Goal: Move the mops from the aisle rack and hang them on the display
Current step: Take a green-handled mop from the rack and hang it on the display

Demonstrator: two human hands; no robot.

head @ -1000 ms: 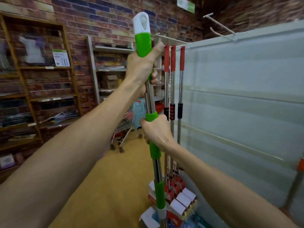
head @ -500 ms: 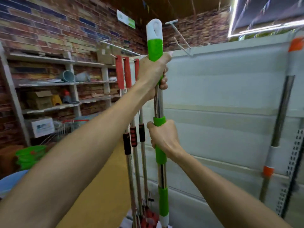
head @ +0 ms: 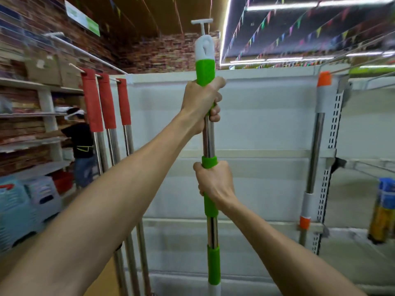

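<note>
I hold a green-and-steel mop (head: 209, 137) upright in front of the white display panel (head: 263, 124). My left hand (head: 203, 103) grips it just under the green top sleeve. Lower down, my right hand (head: 214, 181) is closed around the green collar. The mop's white cap with its hanging hole sits directly below a white display hook (head: 202, 23) that points toward me. Three red-handled mops (head: 106, 103) hang from a hook at the panel's left edge. An orange-tipped mop (head: 316, 133) hangs at the panel's right edge. The green mop's head is out of view.
A person in a black top (head: 79, 142) stands at the shelves (head: 32, 116) on the left. Blue plastic stools (head: 25, 206) are stacked low on the left. A blue and yellow package (head: 384, 210) stands on the low shelf at the right.
My view has swung right and upward to face the panel squarely. The green mop has risen with both hands, its cap now just under the white hook. The red mops have shifted left.
</note>
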